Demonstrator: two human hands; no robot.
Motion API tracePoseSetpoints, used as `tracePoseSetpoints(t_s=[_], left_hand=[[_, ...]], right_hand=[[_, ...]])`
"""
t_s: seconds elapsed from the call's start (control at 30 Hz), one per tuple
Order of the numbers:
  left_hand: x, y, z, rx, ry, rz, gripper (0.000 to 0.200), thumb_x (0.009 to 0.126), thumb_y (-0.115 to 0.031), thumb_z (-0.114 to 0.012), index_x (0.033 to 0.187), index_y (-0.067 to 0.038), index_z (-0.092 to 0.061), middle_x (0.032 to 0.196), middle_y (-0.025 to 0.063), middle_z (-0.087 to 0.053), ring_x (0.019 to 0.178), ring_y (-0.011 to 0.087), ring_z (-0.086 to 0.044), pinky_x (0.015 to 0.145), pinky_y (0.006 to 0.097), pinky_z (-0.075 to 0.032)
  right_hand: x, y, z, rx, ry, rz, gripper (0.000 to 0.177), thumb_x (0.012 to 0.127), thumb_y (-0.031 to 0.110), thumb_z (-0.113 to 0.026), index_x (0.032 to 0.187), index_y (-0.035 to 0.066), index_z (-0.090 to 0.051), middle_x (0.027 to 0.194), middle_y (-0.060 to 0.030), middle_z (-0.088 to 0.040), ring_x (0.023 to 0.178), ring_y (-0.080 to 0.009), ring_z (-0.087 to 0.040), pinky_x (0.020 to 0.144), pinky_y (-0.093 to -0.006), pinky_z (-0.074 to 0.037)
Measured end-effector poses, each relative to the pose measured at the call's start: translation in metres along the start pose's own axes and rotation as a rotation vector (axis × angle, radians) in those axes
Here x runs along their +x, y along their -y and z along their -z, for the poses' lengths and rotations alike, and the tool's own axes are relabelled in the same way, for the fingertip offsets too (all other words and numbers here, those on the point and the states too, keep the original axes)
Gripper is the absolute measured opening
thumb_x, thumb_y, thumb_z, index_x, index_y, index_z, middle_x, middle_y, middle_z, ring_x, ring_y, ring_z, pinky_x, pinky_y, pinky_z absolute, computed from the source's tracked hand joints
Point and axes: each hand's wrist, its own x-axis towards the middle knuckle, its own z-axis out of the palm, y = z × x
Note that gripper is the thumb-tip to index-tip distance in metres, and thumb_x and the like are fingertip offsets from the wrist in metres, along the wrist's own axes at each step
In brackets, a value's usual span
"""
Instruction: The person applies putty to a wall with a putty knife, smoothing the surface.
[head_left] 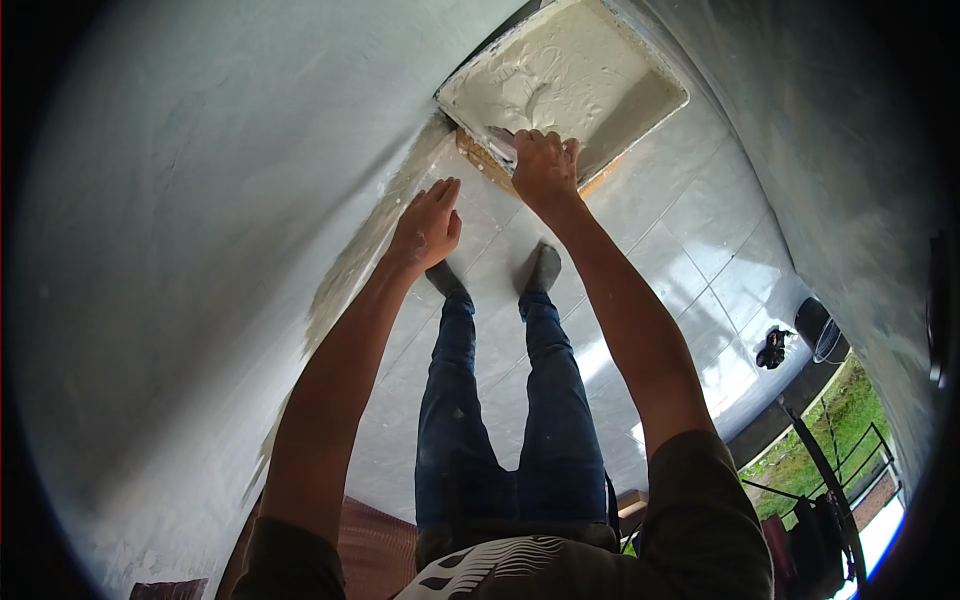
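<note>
A large rectangular tray [655,112] holds off-white, paste-like material, smeared and ridged on its surface. At its near left corner is my right hand [546,168], fingers curled round a flat tool [502,143] that is partly hidden by the hand. My left hand [428,222] hangs to the left of the tray, beside the grey wall [200,200]. Its fingers are stretched out and it holds nothing. Under the tray's near edge a yellowish-brown board [485,160] shows, spotted with white.
Pale floor tiles [690,235] lie beneath my feet. At the right are a small black object [773,347] and a dark bucket [815,322] near an opening onto grass. Another grey wall [850,130] curves along the right.
</note>
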Motion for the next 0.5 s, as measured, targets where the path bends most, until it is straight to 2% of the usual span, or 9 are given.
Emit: tracePoseSetpoints(t_s=[0.1,0.2,0.23,0.33,0.37,0.5], left_hand=[[-0.001,0.0,0.0,0.0,-0.028,-0.038,0.048,0.088,-0.007,-0.054,0.135,0.002,-0.047,0.134,0.0179,-0.055,0.123,0.0326,-0.055,0.108,0.0453,-0.043],[-0.004,0.0,-0.005,-0.016,-0.027,-0.033,0.048,0.088,-0.007,-0.054,0.134,0.002,-0.047,0.134,0.0178,-0.054,0.123,0.0329,-0.055,0.108,0.0457,-0.043],[-0.005,0.001,-0.006,-0.023,-0.013,-0.02,0.047,0.088,-0.007,-0.054,0.134,0.002,-0.047,0.133,0.0179,-0.055,0.123,0.033,-0.055,0.108,0.0456,-0.043],[-0.008,0.0,-0.007,-0.018,-0.01,-0.012,0.047,0.088,-0.007,-0.054,0.133,0.002,-0.048,0.133,0.0182,-0.055,0.122,0.0335,-0.055,0.108,0.0458,-0.043],[-0.01,-0.001,-0.006,-0.012,-0.016,-0.025,0.047,0.088,-0.007,-0.055,0.133,0.002,-0.048,0.132,0.0185,-0.055,0.122,0.0338,-0.055,0.108,0.0459,-0.043],[-0.012,0.0,-0.008,-0.055,0.004,0.002,0.047,0.088,-0.007,-0.055,0.134,0.002,-0.047,0.132,0.0188,-0.055,0.122,0.0339,-0.055,0.108,0.0463,-0.043]], right_hand=[[0.005,-0.005,0.014,0.108,-0.012,-0.088,0.014,0.083,0.005,-0.056,0.094,0.007,-0.064,0.094,-0.0105,-0.068,0.096,-0.0283,-0.064,0.092,-0.0512,-0.038],[-0.007,-0.001,0.018,0.028,0.202,-0.062,0.014,0.082,0.005,-0.056,0.094,0.007,-0.064,0.095,-0.0106,-0.068,0.097,-0.0283,-0.063,0.092,-0.0524,-0.039],[-0.008,-0.005,0.012,0.025,0.202,-0.059,0.014,0.082,0.005,-0.056,0.094,0.007,-0.064,0.095,-0.0106,-0.068,0.097,-0.0283,-0.063,0.092,-0.0524,-0.039],[-0.003,-0.021,0.002,-0.001,-0.018,-0.01,0.015,0.082,0.005,-0.055,0.095,0.007,-0.062,0.096,-0.0095,-0.067,0.095,-0.029,-0.063,0.09,-0.0513,-0.04],[-0.001,-0.029,0.002,0.08,-0.143,0.015,0.007,0.085,0.005,-0.051,0.086,0.008,-0.058,0.089,-0.0102,-0.066,0.09,-0.0323,-0.062,0.082,-0.0496,-0.042],[-0.011,-0.029,0.015,0.093,-0.035,0.031,0.009,0.086,0.006,-0.05,0.089,0.008,-0.059,0.089,-0.0097,-0.066,0.09,-0.0327,-0.062,0.081,-0.0499,-0.042]])
